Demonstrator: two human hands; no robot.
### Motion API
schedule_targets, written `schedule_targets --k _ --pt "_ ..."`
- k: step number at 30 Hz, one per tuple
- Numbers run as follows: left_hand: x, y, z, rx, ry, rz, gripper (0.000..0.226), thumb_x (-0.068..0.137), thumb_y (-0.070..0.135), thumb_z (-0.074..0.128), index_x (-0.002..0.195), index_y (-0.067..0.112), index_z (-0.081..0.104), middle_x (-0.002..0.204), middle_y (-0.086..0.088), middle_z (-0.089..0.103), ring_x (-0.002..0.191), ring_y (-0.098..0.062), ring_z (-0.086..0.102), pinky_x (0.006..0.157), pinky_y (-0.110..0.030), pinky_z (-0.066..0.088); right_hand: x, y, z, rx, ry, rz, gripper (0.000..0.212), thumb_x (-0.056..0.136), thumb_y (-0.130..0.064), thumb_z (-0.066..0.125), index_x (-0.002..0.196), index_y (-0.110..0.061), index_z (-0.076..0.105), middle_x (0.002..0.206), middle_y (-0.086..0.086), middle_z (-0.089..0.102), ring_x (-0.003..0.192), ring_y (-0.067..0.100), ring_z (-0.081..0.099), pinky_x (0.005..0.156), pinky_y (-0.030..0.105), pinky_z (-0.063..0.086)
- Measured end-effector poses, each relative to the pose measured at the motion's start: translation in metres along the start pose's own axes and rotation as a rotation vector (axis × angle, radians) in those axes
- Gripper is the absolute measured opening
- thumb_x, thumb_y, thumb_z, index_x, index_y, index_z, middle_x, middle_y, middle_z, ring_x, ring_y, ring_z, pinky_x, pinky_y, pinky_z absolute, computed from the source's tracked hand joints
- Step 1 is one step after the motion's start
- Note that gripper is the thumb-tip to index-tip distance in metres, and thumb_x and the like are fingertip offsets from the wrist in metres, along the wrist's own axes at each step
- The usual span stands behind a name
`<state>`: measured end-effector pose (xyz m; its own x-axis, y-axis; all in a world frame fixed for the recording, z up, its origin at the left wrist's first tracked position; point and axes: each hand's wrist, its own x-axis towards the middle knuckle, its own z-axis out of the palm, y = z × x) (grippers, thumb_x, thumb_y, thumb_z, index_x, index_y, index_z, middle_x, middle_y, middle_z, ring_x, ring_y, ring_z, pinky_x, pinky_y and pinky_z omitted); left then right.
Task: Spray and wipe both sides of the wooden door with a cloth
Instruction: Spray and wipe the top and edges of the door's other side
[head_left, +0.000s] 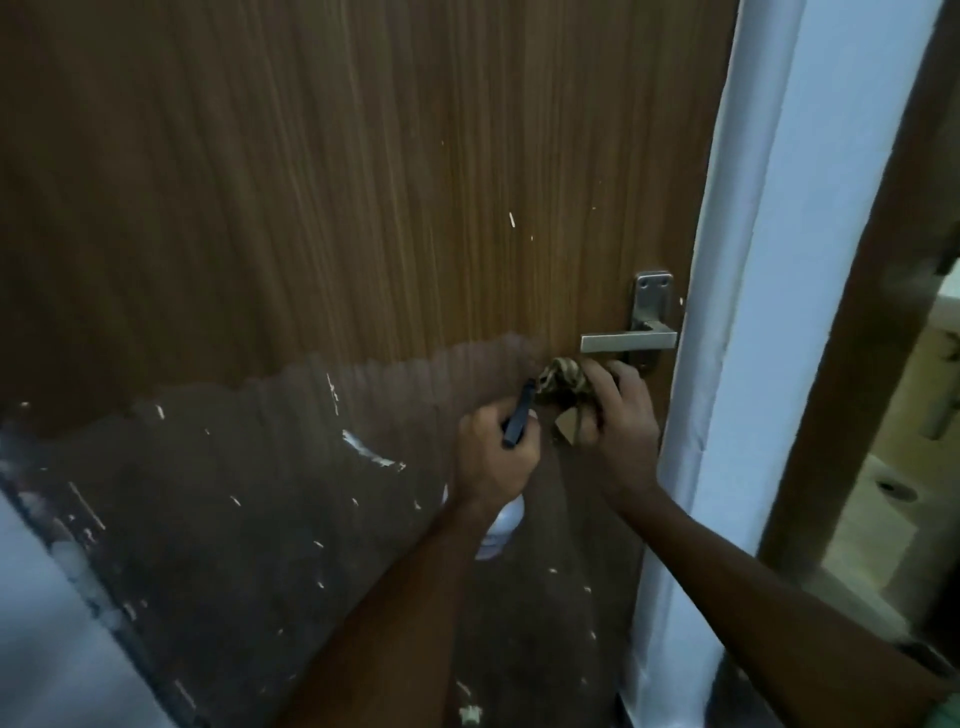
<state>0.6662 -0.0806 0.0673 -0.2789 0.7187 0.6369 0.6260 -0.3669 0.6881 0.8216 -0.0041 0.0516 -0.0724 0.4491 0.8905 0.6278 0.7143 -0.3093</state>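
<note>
Facing wooden door (337, 208), lower half darkened, left hand (493, 457) gripping spray bottle (498, 525), right hand (618, 421) clutching cloth (563, 387) under handle (628, 342)

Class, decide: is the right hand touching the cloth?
Touching. The head view shows the right hand gripping the bunched cloth, fingers curled round it.

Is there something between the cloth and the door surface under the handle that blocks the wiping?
Nothing visible does. The right hand holds the cloth against the wooden door, just below the handle.
</note>
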Motion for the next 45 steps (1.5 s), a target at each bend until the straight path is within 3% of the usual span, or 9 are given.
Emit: schedule_targets --k 4,9,14,20,23,30,35,42,45 --pt "0.004 -0.008 0.001 0.016 -0.027 0.040 0.052 0.096 0.011 0.070 0.055 0.028 0.043 0.050 0.017 0.053 0.046 -0.006 0.050 0.047 -0.013 0.030 -0.006 0.001 0.009 -0.013 0.092 -0.120 0.048 0.091 -0.007 0.064 0.139 -0.012 0.062 0.135 0.019 0.054 0.122 0.032 0.055 0.094 0.028 0.044" --pt "-0.006 -0.013 -0.001 0.014 -0.065 -0.033 0.032 0.100 0.022 0.064 0.076 0.001 0.066 0.066 -0.021 0.064 0.055 -0.024 0.057 0.051 -0.044 0.048 -0.010 0.009 0.018 -0.107 0.114 -0.229 0.064 0.091 -0.018 0.070 0.152 -0.017 0.050 0.147 0.022 0.040 0.135 0.038 0.043 0.091 0.038 0.052" --pt "-0.021 -0.011 -0.013 0.007 -0.087 0.017 0.026 0.100 0.022 0.064 0.076 0.014 0.065 0.062 -0.004 0.056 0.055 -0.018 0.053 0.054 -0.034 0.044 0.001 0.041 0.003 -0.422 0.004 -0.524 0.080 0.083 -0.020 0.082 0.154 -0.022 0.045 0.136 0.020 0.053 0.116 0.037 0.061 0.068 0.040 0.063" --pt "-0.020 -0.002 -0.019 0.076 -0.073 -0.061 0.027 0.098 0.027 0.068 0.073 0.016 0.064 0.064 -0.003 0.058 0.056 -0.018 0.056 0.058 -0.034 0.047 0.015 -0.014 0.002 0.109 0.247 -0.046 0.034 0.089 -0.001 0.070 0.120 -0.012 0.073 0.108 0.007 0.071 0.096 0.021 0.064 0.083 0.029 0.050" --pt "-0.018 -0.002 -0.024 0.170 -0.098 -0.031 0.023 0.096 0.027 0.069 0.076 0.016 0.066 0.068 -0.002 0.063 0.060 -0.016 0.059 0.059 -0.032 0.049 0.014 -0.025 0.015 0.102 0.279 0.039 0.032 0.093 -0.002 0.066 0.123 -0.010 0.071 0.111 0.009 0.070 0.099 0.023 0.064 0.087 0.033 0.053" --pt "-0.004 -0.018 -0.044 0.066 -0.076 0.044 0.019 0.100 0.019 0.065 0.084 0.010 0.067 0.070 -0.005 0.062 0.061 -0.016 0.056 0.055 -0.025 0.046 0.005 -0.025 0.046 -0.216 0.070 -0.465 0.071 0.092 -0.028 0.059 0.159 -0.020 0.036 0.159 0.014 0.039 0.138 0.034 0.045 0.095 0.046 0.054" --pt "0.013 -0.014 -0.060 0.040 -0.027 0.067 0.022 0.100 0.022 0.065 0.085 0.007 0.067 0.064 -0.003 0.057 0.057 -0.019 0.053 0.054 -0.031 0.044 -0.003 0.007 0.047 -0.433 0.045 -0.874 0.068 0.088 -0.027 0.067 0.152 -0.018 0.046 0.148 0.021 0.052 0.124 0.039 0.060 0.091 0.051 0.058" --pt "0.023 -0.011 -0.069 0.049 -0.017 0.122 0.024 0.101 0.023 0.063 0.083 0.007 0.067 0.063 -0.007 0.059 0.057 -0.026 0.056 0.057 -0.039 0.048 0.027 -0.044 0.061 -0.260 0.221 -0.485 0.064 0.093 -0.039 0.061 0.152 -0.017 0.050 0.149 0.018 0.051 0.129 0.038 0.053 0.098 0.051 0.053" --pt "0.023 -0.011 -0.070 0.015 0.004 0.086 0.023 0.100 0.024 0.065 0.080 0.013 0.065 0.062 -0.003 0.057 0.056 -0.021 0.054 0.056 -0.036 0.046 -0.017 -0.021 0.072 -0.333 0.147 -0.757 0.046 0.100 -0.027 0.055 0.145 -0.019 0.059 0.145 0.016 0.058 0.125 0.034 0.059 0.098 0.047 0.055"
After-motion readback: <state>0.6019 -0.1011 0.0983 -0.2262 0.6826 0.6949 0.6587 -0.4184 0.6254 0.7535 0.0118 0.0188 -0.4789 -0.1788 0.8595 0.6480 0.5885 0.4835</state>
